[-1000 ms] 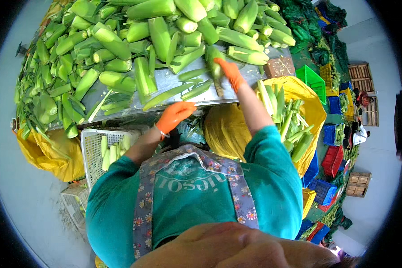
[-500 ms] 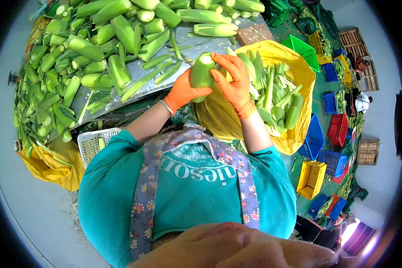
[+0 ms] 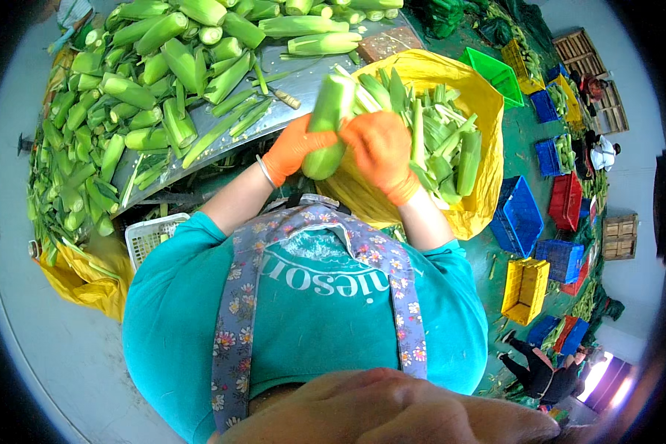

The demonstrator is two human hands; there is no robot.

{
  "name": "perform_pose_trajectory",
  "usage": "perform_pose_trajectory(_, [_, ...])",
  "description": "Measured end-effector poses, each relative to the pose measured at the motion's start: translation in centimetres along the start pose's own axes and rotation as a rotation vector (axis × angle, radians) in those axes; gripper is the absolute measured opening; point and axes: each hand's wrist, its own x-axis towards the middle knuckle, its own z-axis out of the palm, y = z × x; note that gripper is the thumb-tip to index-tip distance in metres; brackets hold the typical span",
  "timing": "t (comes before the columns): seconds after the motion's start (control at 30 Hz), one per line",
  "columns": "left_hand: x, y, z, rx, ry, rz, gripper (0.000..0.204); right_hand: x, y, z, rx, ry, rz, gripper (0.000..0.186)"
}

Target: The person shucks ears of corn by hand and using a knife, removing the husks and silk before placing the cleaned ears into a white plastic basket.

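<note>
My left hand [image 3: 292,150], in an orange glove, is wrapped round a thick green ear of corn [image 3: 331,103], held tilted with its cut end up. Against the ear's right side, my right hand [image 3: 383,152], also gloved in orange, has its fingers curled in. A pale husk strip [image 3: 364,96] runs from the top of the ear down to these fingers; the grip itself is partly hidden. Just beyond and to the right, a yellow bag [image 3: 487,189] gapes wide, holding loose green husk leaves [image 3: 429,122].
A heap of unhusked corn ears [image 3: 137,89] covers much of the metal table [image 3: 192,166]. A tan stick-like piece [image 3: 287,98] and a brown block [image 3: 388,44] lie on it. White basket [image 3: 135,240] at left; coloured crates [image 3: 525,288] and a person [image 3: 540,374] at right.
The ear has tipped and risen, more of its length showing. My right hand has gone from spread fingertips at its top to a closed grip beside it. The whole view has shifted slightly.
</note>
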Motion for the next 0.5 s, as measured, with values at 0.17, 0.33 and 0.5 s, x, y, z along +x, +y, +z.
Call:
perform_pose_trajectory(0.17, [0.4,-0.4,-0.7,-0.116,-0.189,0.027,0.066,-1.5,-0.3,-0.1,0.099,-0.023,-0.004,0.024])
perform_pose_trajectory(0.33, [1.9,-0.1,1.7,-0.388,-0.14,-0.127,0.063,-0.4,-1.1,2.3,0.943,0.279,0.761,0.009])
perform_pose_trajectory(0.5, [7.5,0.1,-2.8,-0.408,-0.003,0.102,0.061,-3.4,-2.9,5.0,0.794,0.163,0.628,0.008])
